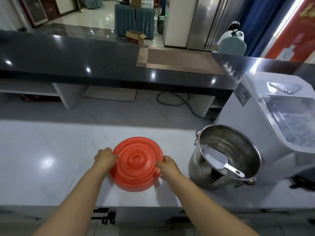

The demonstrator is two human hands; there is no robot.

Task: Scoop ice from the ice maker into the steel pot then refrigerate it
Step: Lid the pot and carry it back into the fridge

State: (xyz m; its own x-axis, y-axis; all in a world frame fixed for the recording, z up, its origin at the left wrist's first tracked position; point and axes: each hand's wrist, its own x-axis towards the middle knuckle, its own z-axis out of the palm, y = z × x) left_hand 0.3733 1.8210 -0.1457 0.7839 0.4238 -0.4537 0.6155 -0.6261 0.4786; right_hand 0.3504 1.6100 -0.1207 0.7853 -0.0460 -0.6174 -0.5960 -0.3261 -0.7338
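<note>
While your left hand (105, 158) and right hand (167, 165) grip opposite edges of the lid (136, 163), fingers curled over its rim, you cannot tell whether it touches the counter (42, 150). Just to its right stands the open pot (201, 169), with a scoop (219, 160) inside and the scoop's handle on the near rim. Just behind the pot, the ice maker (272, 120) shows ice through its clear window.

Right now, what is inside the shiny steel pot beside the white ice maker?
A white plastic scoop leans inside the steel pot, its handle at the near rim. Bare walls show. The scoop and near wall cover the bottom, so any ice is unseen.
</note>
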